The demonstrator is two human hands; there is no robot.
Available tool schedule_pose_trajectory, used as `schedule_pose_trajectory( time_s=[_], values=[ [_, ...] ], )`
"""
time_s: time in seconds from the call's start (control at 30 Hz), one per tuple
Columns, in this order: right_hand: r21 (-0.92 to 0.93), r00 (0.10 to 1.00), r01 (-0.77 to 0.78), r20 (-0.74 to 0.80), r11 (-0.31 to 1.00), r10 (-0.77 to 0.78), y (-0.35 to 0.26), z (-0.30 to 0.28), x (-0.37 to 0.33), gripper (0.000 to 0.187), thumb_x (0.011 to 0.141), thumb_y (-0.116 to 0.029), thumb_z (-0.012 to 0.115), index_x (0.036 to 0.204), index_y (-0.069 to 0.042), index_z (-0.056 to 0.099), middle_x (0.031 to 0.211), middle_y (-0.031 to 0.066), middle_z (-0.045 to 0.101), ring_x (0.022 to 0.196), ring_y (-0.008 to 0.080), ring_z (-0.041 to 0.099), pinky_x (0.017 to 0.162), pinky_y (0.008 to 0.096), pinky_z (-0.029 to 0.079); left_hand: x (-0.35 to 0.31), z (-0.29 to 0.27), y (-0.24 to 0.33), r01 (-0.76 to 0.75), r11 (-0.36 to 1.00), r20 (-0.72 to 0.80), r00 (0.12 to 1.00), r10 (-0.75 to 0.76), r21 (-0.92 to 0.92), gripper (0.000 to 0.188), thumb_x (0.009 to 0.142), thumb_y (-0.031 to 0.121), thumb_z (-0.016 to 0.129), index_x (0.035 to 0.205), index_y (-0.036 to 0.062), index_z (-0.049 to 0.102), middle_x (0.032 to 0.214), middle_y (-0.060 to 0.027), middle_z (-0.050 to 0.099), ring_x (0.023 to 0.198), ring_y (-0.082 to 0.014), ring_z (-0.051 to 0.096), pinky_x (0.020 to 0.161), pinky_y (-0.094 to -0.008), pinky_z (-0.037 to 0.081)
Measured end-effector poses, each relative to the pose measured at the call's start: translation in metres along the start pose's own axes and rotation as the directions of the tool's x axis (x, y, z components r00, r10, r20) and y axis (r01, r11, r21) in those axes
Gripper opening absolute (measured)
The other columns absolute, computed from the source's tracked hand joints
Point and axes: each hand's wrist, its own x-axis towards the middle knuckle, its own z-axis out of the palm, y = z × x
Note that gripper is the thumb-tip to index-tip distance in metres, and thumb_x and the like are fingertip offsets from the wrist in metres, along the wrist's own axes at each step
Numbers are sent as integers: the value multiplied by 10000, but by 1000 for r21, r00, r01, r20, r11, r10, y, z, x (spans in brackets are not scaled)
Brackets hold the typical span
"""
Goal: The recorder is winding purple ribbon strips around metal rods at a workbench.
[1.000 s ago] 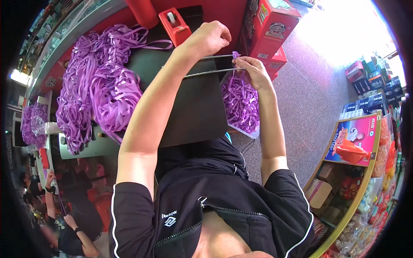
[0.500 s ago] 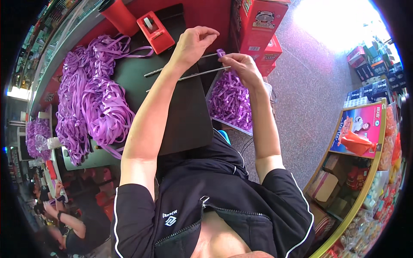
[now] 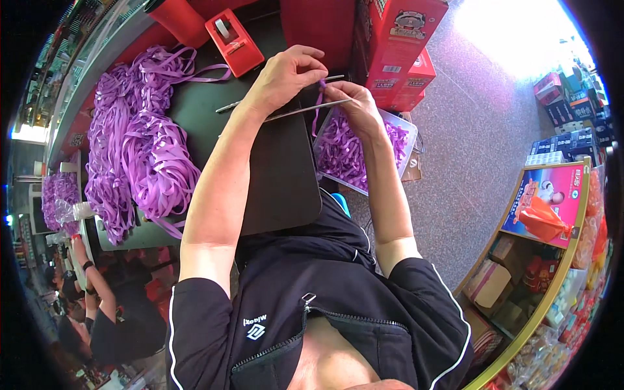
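A short strip of purple ribbon [image 3: 318,112] hangs between my hands, beside two thin metal rods [image 3: 305,109] that stick out over the table's edge. My left hand [image 3: 283,78] is closed, thumb and fingertips pinching the ribbon's top end near the far rod. Closed too, my right hand [image 3: 357,109] meets it there, its fingertips on the same ribbon at the rod ends. Just below, a clear plastic bin [image 3: 408,133] holds many cut purple ribbon pieces [image 3: 344,153]. Long purple ribbon bundles [image 3: 153,159] lie heaped on the table left of my left forearm.
A red tape dispenser [image 3: 235,44] and a red cylinder [image 3: 177,23] stand at the dark table's [image 3: 279,188] far side. Red boxes [image 3: 400,52] are stacked beyond the bin. A shelf unit [image 3: 520,260] stands right; another person [image 3: 104,292] is at lower left.
My left hand has come down and right onto the ribbon. My right hand has shifted slightly left and nearer, and the ribbon strip now hangs lower. The other person's arms have moved.
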Motion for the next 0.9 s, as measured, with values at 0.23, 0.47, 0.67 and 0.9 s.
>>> schedule_pose_trajectory(
  time_s=[0.23,0.47,0.67,0.9],
  values=[
    [1,999,32,-28,999,-32,7,6,-5,243,877,-211,661,944,23,671,792,-1,626,730,54,528,668,199,407,0,-5,-3,-25,1000,-104,994,25,10,197,844,186,673,992,59,702,1263,-79,558,1083,-168,569,907,-289,445],
    [27,999,45,-32,999,-44,6,10,-3,228,877,-212,664,941,7,667,772,-3,612,705,61,525,654,195,396,0,-11,-6,-30,998,46,999,27,59,172,841,184,677,957,61,715,1254,-65,566,1114,-174,550,917,-287,436],
    [4,1000,13,-12,1000,-13,7,4,-8,260,895,-229,637,983,15,663,812,17,640,753,76,562,697,195,426,-3,-11,-10,5,997,89,996,-12,75,188,860,210,656,948,54,714,1319,-66,518,1184,-198,512,976,-306,394],
    [-335,981,121,-103,934,-164,-7,-5,-4,289,871,-210,631,1070,-2,650,889,56,663,800,100,590,716,241,457,-3,-8,-12,-18,997,114,993,9,76,207,870,230,642,952,53,711,1345,-85,494,1340,-245,352,1053,-338,316]
  ],
)
